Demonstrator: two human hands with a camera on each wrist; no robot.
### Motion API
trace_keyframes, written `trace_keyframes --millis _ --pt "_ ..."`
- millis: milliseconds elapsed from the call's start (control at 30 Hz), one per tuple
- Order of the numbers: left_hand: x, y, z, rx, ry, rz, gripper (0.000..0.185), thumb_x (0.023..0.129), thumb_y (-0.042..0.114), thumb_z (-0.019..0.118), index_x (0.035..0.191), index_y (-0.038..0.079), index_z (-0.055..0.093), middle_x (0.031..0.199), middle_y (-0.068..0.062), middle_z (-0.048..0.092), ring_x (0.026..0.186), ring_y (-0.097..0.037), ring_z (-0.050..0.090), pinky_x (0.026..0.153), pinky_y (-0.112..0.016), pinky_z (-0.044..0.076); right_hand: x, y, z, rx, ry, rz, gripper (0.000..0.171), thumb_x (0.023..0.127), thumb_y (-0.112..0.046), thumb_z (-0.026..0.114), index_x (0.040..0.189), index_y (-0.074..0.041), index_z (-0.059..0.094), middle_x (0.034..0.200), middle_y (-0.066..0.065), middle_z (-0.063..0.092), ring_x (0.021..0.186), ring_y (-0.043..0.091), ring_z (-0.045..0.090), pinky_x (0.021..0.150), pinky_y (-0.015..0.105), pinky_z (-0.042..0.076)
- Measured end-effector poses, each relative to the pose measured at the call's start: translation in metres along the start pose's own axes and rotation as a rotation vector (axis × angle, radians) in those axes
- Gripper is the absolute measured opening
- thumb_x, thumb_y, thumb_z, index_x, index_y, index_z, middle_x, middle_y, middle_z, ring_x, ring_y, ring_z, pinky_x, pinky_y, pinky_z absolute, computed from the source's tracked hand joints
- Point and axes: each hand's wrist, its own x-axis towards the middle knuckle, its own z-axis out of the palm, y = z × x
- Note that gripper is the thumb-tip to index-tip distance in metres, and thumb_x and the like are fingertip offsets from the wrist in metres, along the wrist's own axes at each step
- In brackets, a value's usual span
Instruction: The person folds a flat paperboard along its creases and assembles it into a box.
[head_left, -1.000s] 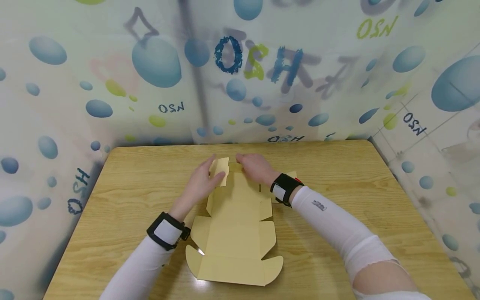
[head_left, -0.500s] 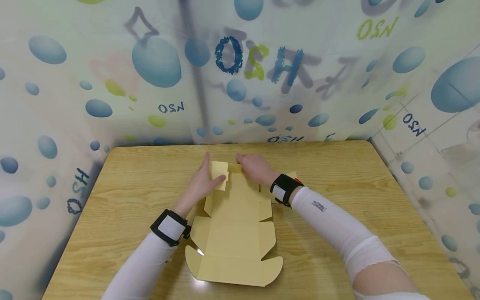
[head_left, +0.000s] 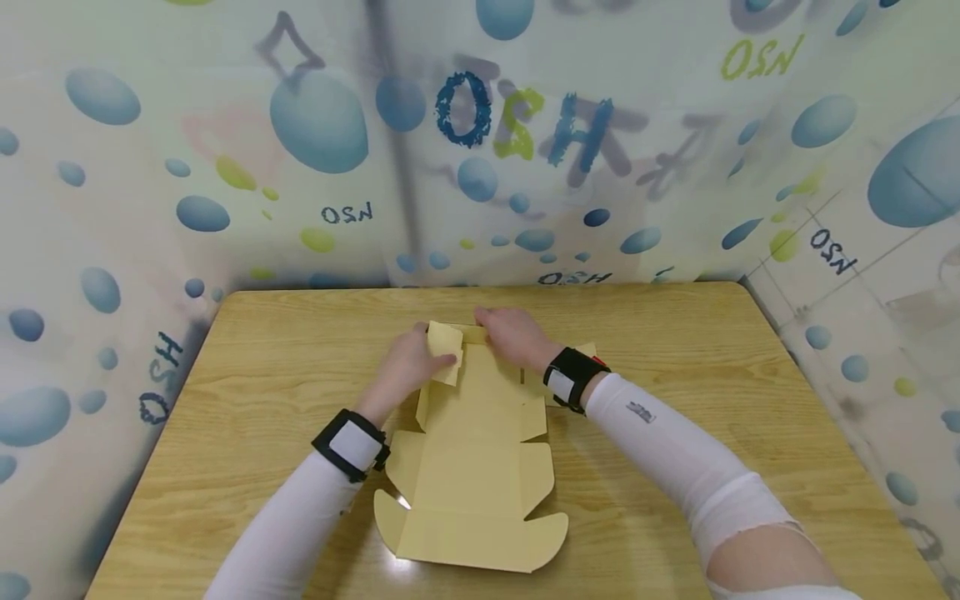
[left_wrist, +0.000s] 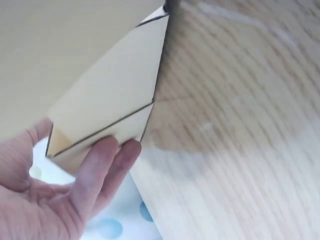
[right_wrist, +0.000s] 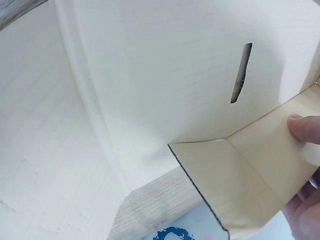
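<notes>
A flat, partly folded cardboard box lies on the table, its flaps spread and its rounded tabs toward the near edge. At the far left corner my left hand holds a folded-in side flap, thumb on the inner face. In the left wrist view, the fingertips of the left hand press the outside of the creased cardboard. My right hand grips the raised far wall. In the right wrist view, its thumb lies on that wall's inner face, near a narrow slot in the cardboard.
The wood-grain table extends on both sides of the box. A patterned curtain hangs behind the far edge. Beside the right wrist, part of a cardboard flap sticks out with a small red spot near it.
My left hand's raised index finger has come down behind the corner, and the left flap has tilted and shifted slightly. The right hand keeps its place on the far wall.
</notes>
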Motion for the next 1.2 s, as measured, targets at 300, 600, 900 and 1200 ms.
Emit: trace_keyframes --millis 300,600,900,1200 --pt "0.001 0.001 0.005 0.048 -0.009 0.012 0.052 0.077 -0.007 0.054 0.125 -0.004 0.034 0.079 -0.014 0.055 0.050 -0.019 0.050 0.039 -0.026 0.037 0.001 -0.002 0.000 0.001 0.011 -0.005 0.019 0.082 0.000 0.056 0.096 -0.010 0.052 0.072 0.000 0.055 0.060 0.013 0.052 0.056 0.027 0.045" --pt "0.001 0.001 0.005 0.053 -0.019 0.013 0.050 0.077 -0.008 0.054 0.123 -0.005 0.034 0.074 -0.013 0.053 0.052 -0.020 0.051 0.040 -0.026 0.038 0.002 -0.002 0.000 -0.003 0.002 -0.013 0.018 0.083 -0.001 0.055 0.097 -0.011 0.051 0.070 0.000 0.054 0.058 0.013 0.050 0.057 0.026 0.045" --pt "0.005 -0.001 0.010 0.064 0.028 0.051 0.050 0.074 -0.009 0.056 0.120 -0.004 0.037 0.085 -0.014 0.054 0.062 -0.022 0.051 0.046 -0.027 0.040 0.001 0.002 0.002 0.010 0.000 0.002 0.017 0.083 -0.003 0.056 0.097 -0.011 0.052 0.069 -0.001 0.053 0.057 0.012 0.050 0.056 0.027 0.044" --pt "0.004 0.005 0.010 0.099 0.034 -0.004 0.056 0.075 -0.008 0.056 0.126 -0.004 0.034 0.094 -0.017 0.056 0.068 -0.023 0.053 0.051 -0.029 0.042 -0.007 0.007 -0.005 0.084 -0.013 -0.003 0.051 0.085 -0.038 0.058 0.127 -0.011 0.043 0.113 0.011 0.054 0.104 0.027 0.049 0.085 0.042 0.040"
